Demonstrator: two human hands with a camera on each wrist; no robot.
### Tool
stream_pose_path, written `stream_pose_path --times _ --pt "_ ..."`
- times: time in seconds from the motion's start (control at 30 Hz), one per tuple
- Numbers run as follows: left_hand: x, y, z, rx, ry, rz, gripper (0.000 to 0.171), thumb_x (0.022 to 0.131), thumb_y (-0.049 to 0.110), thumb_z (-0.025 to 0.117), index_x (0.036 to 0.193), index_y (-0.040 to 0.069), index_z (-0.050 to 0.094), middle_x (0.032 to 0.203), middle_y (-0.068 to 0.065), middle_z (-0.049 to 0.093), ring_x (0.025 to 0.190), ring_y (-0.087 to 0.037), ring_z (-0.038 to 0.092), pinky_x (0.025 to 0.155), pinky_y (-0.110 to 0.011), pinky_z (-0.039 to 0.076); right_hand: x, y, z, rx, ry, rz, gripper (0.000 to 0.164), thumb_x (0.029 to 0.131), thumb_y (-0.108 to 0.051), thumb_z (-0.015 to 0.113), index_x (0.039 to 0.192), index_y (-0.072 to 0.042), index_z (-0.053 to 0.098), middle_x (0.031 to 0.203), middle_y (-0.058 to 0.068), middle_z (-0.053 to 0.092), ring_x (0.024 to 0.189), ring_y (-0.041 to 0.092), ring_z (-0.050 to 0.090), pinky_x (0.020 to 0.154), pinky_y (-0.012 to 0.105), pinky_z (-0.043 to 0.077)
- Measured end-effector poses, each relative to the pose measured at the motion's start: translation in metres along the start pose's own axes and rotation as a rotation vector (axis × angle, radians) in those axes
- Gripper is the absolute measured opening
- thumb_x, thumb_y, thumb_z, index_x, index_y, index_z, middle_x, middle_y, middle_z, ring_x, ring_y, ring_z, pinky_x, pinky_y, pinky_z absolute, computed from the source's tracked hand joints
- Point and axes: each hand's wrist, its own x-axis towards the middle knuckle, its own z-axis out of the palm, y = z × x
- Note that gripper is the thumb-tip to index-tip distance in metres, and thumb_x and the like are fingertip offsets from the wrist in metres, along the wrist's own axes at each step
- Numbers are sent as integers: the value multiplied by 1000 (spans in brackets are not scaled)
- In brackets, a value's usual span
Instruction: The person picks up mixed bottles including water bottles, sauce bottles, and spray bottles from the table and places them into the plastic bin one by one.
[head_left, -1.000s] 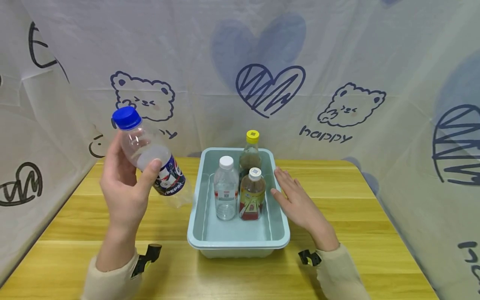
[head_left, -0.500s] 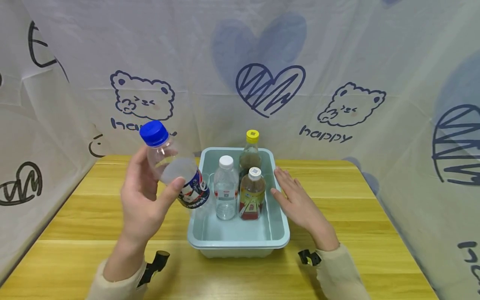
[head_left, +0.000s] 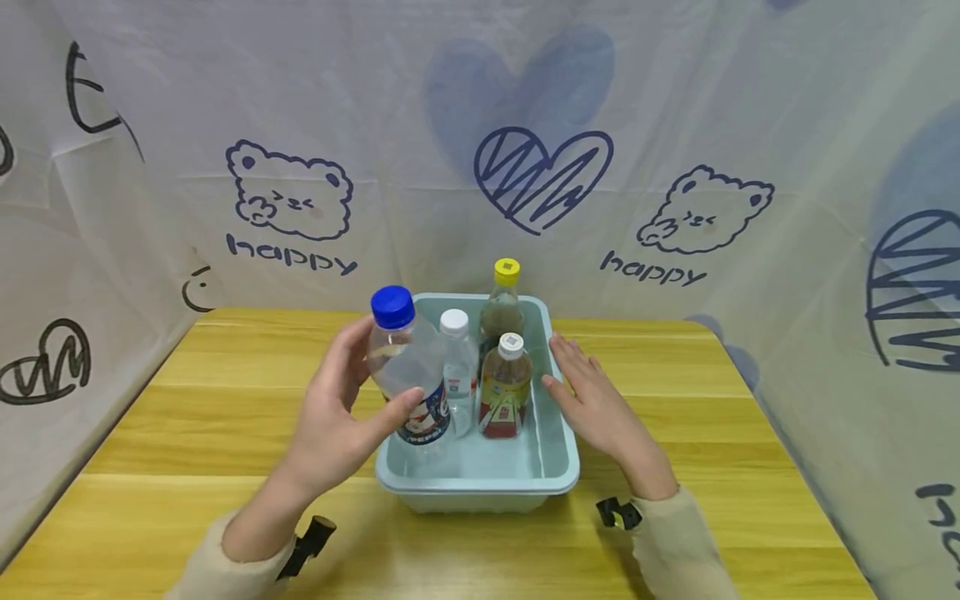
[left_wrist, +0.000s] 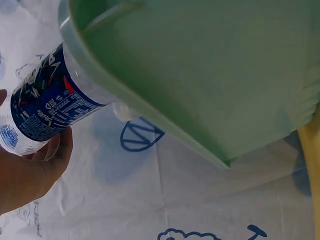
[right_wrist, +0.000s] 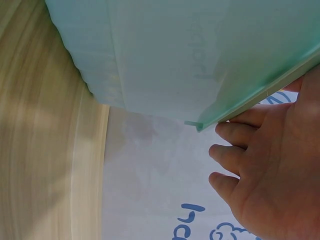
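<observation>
My left hand [head_left: 337,425] grips a clear Pepsi bottle [head_left: 423,417] with a blue cap, tilted over the left side of a pale blue-green plastic basin [head_left: 480,485]. In the left wrist view the bottle's dark blue label [left_wrist: 50,100] shows beside the basin's rim. Inside the basin stand a clear bottle [head_left: 460,375] with a white cap, a brown-tinted bottle [head_left: 505,392] with a white cap and yellow-red label, and behind it a bottle [head_left: 502,312] with a yellow cap. My right hand [head_left: 596,408] rests against the basin's right rim, fingers extended.
The basin stands on a wooden table [head_left: 675,533]. A white cloth [head_left: 420,100] with blue hearts and bear drawings hangs behind and at both sides. The basin's front part shows bare floor [head_left: 487,458].
My left hand has carried the Pepsi bottle right and down, from left of the basin to over its left part. My right hand has stayed at the rim.
</observation>
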Motion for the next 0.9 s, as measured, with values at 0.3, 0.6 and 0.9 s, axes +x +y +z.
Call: stream_pose_path --times 0.3,0.6,0.9 --pt "-11 -14 7 118 -149 -57 78 83 -3 84 150 5 45 143 -11 56 128 -28 58 109 -29 50 0 0 -1 -3 -3 -3 65 112 -35 41 164 -2 21 172 12 16 159 35 13 128 59 10" --pt "-17 -25 9 175 -263 -84 77 85 7 86 149 8 44 139 -8 59 123 -24 64 104 -48 54 0 1 0 0 -6 8 65 113 -37 40 165 -4 20 172 10 16 159 34 12 128 58 9" --pt "-18 -35 7 226 -321 -116 79 83 11 88 147 6 43 139 -10 59 123 -27 64 104 -52 54 0 1 0 3 -6 7 65 113 -37 40 165 -5 20 172 10 15 159 33 12 128 58 9"
